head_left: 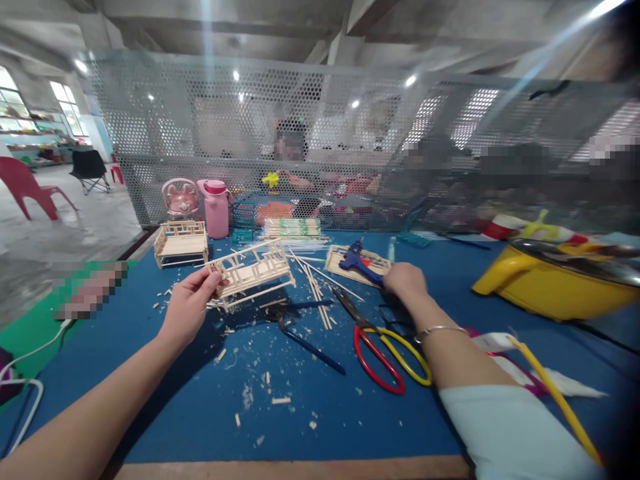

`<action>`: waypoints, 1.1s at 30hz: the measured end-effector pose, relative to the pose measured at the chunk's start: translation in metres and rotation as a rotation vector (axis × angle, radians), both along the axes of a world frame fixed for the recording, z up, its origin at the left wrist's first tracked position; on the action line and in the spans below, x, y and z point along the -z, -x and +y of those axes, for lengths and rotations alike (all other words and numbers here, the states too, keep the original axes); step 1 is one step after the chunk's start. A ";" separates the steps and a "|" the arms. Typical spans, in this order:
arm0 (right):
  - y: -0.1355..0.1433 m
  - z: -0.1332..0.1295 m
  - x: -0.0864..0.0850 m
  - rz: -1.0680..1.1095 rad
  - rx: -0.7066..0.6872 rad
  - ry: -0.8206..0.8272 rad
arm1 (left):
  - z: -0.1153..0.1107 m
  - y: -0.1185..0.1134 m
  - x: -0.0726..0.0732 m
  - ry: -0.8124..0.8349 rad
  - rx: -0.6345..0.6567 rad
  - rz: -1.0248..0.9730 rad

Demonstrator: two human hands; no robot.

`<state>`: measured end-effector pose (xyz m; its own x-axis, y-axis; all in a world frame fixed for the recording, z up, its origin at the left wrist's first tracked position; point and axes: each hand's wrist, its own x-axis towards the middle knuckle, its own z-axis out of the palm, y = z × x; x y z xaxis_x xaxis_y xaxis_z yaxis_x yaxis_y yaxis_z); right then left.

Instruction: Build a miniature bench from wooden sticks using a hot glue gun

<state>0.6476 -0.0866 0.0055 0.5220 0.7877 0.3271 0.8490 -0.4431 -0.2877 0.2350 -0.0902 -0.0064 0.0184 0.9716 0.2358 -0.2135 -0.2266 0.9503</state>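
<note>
My left hand (193, 300) pinches the left end of a small stick-built model bed (257, 273), tilted and raised off the blue table. My right hand (406, 283) is closed at the handle end of a blue glue gun (357, 261); its fingertips are mostly hidden. Beneath the glue gun lies a flat wooden stick panel (337, 259). Loose thin sticks (313, 287) lie between the two hands. Dark-handled pliers (300, 340) and scissors (383, 347) with one red and one yellow handle rest nearer to me.
A second stick-built model bed (181, 245) stands at the back left, near a pink bottle (217, 210) and a pink fan-like item (180, 199). Bundled sticks (293, 228) lie by the perforated metal screen (210, 133). A yellow electric pan (550, 283) is at right. Scraps litter the blue tabletop (200, 413).
</note>
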 end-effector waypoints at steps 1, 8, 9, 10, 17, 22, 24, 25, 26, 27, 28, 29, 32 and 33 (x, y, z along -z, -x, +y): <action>0.005 0.006 0.001 0.009 0.032 0.039 | 0.000 0.000 0.001 -0.004 0.001 0.011; 0.044 0.005 -0.020 0.064 0.078 0.107 | 0.008 -0.005 -0.002 0.003 0.039 0.088; 0.053 -0.001 -0.025 0.062 0.066 0.078 | 0.010 -0.007 -0.004 0.008 0.048 0.103; 0.065 -0.007 -0.029 0.057 0.023 0.034 | 0.010 -0.008 -0.006 0.013 0.055 0.111; 0.172 -0.048 -0.023 0.513 -0.747 -0.251 | -0.007 -0.012 -0.012 0.028 0.148 0.187; 0.190 -0.057 -0.008 0.770 -0.808 -0.172 | -0.025 -0.010 -0.013 -0.083 0.140 0.313; 0.189 -0.056 -0.005 0.748 -0.805 -0.208 | -0.027 -0.010 -0.012 -0.123 0.075 0.340; 0.189 -0.055 -0.004 0.715 -0.812 -0.227 | -0.027 -0.009 -0.011 -0.146 0.033 0.362; 0.189 -0.054 -0.003 0.677 -0.818 -0.251 | -0.027 -0.009 -0.010 -0.170 -0.001 0.387; 0.191 -0.052 -0.003 0.645 -0.822 -0.281 | -0.026 -0.009 -0.009 -0.189 -0.006 0.419; 0.192 -0.050 -0.002 0.625 -0.829 -0.310 | -0.024 -0.008 -0.008 -0.194 0.016 0.454; 0.192 -0.048 -0.002 0.623 -0.843 -0.336 | -0.022 -0.008 -0.007 -0.188 0.056 0.486; 0.184 -0.038 -0.002 0.675 -0.899 -0.398 | -0.016 -0.005 -0.005 -0.152 0.121 0.532; 0.178 -0.035 -0.003 0.681 -0.896 -0.428 | -0.013 -0.004 -0.005 -0.142 0.103 0.514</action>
<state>0.4700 -0.1219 0.0090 0.0125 0.8538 0.5205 0.4229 0.4671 -0.7765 0.2392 -0.1037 -0.0013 0.2589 0.9181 0.3002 0.2430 -0.3627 0.8997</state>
